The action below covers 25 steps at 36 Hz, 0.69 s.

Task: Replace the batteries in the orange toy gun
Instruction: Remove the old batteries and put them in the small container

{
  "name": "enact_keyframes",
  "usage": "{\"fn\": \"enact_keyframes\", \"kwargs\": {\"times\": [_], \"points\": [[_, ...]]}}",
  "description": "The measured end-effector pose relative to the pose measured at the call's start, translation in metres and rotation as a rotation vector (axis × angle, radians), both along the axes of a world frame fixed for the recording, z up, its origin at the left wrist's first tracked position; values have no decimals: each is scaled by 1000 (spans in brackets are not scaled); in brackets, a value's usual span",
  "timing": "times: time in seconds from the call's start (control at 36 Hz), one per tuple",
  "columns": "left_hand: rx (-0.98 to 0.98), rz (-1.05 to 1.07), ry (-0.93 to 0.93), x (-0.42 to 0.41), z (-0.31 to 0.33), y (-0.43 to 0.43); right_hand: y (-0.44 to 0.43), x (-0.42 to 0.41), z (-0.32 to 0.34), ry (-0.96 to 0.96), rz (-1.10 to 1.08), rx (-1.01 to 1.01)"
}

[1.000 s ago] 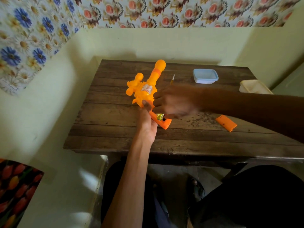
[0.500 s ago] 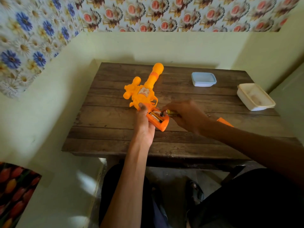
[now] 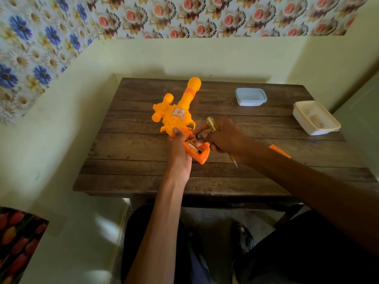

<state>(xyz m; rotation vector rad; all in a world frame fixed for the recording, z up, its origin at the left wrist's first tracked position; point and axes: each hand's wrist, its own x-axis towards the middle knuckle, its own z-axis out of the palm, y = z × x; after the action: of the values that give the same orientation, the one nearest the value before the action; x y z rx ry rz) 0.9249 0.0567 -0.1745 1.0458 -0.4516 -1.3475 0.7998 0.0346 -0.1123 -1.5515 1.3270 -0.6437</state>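
With the left hand [image 3: 178,152] clasping the grip of the orange toy gun [image 3: 177,117], the right hand [image 3: 224,138], curled round a screwdriver [image 3: 212,124], pinched a battery [image 3: 198,136] just beside the open compartment [image 3: 193,148] between them, so the swap seemed under way, next needing careful seating.

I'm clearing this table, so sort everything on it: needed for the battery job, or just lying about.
Job: orange toy gun, battery in its grip, screwdriver, loose orange cover.
Lying about: blue tub, white tub.
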Motion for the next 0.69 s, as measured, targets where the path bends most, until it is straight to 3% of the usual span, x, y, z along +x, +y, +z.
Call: {"fn": "enact_keyframes", "kwargs": {"times": [0.11,0.22,0.39,0.58,0.69], "points": [[12,12,-27,1,0,1,1,-5,6,-154,24,152],[25,20,5,-1,4,2,1,-4,1,12,-8,-32],[45,57,49,1,2,1,-3,-17,8,36,-213,-196],[25,63,45,0,-2,0,-5,-44,-23,293,-392,-259],[3,63,-5,-2,1,0,-6,-46,-39,374,-367,-335]]}}
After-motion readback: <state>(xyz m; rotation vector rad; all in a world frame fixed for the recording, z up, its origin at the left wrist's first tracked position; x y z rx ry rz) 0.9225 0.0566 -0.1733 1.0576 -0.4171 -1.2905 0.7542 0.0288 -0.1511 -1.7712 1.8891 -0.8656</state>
